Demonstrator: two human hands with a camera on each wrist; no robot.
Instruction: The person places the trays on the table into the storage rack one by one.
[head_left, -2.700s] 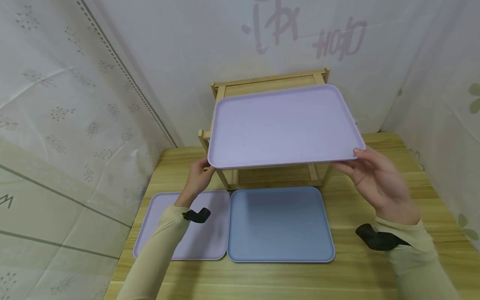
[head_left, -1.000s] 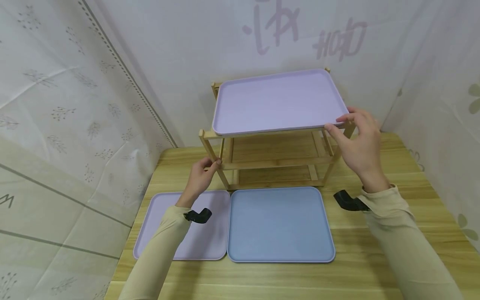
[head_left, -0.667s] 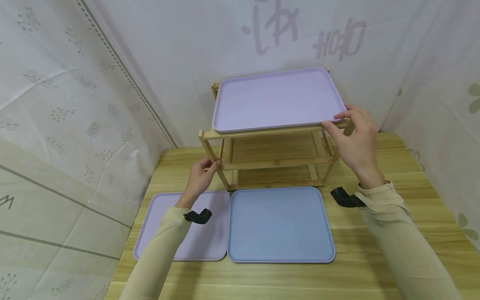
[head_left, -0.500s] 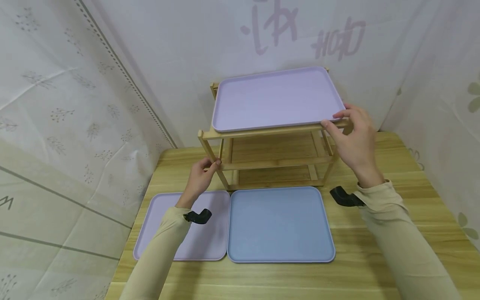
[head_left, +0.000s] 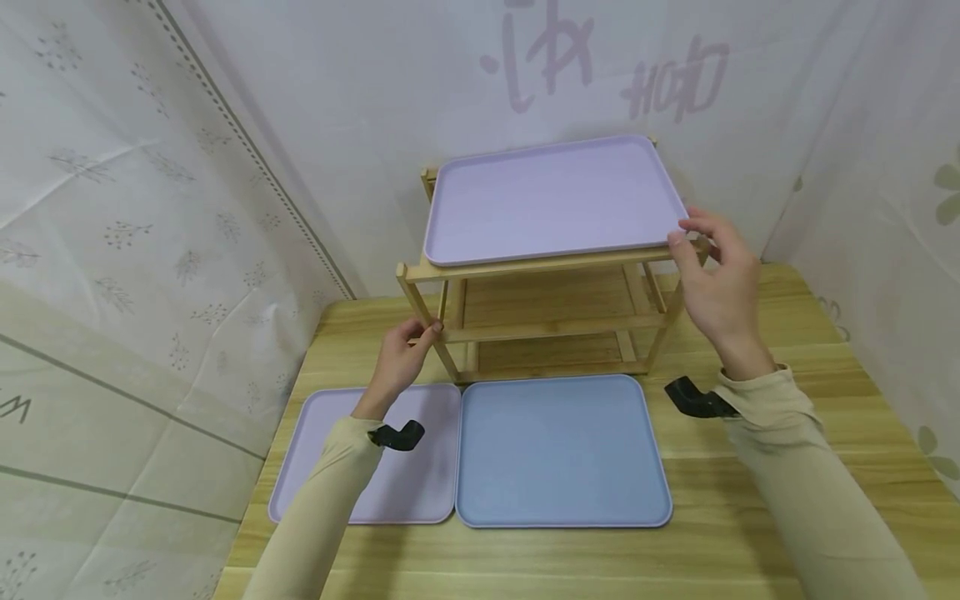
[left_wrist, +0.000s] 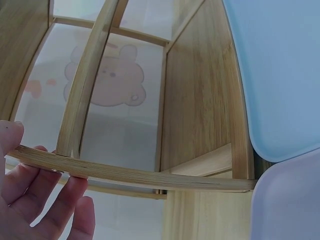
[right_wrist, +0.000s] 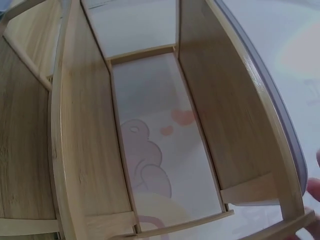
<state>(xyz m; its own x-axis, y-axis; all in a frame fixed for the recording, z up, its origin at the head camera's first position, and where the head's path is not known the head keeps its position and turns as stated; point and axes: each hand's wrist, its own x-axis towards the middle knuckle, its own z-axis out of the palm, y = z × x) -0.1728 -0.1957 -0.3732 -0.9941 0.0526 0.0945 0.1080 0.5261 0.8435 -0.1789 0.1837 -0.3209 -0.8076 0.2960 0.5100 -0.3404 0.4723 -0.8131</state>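
A lilac tray (head_left: 555, 200) lies on top of a light wooden rack (head_left: 555, 327), its front edge near the top rail. My left hand (head_left: 400, 360) grips the rack's left front upright, thumb on one side and fingers on the other, as the left wrist view shows. At the tray's front right corner is my right hand (head_left: 722, 283); its thumb and forefinger close around that corner. In the right wrist view only some fingertips (right_wrist: 314, 187) show, beside the tray's edge (right_wrist: 280, 105).
A blue tray (head_left: 562, 450) lies on the wooden table (head_left: 720, 500) in front of the rack. Beside it to the left is a second lilac tray (head_left: 420, 467), partly under my left forearm. Patterned cloth (head_left: 150, 208) hangs at the back and sides.
The upper lilac tray has come down and back from in front of the rack onto its top. My left hand went from the tray to the upright. Lately my right fingers shifted slightly right.
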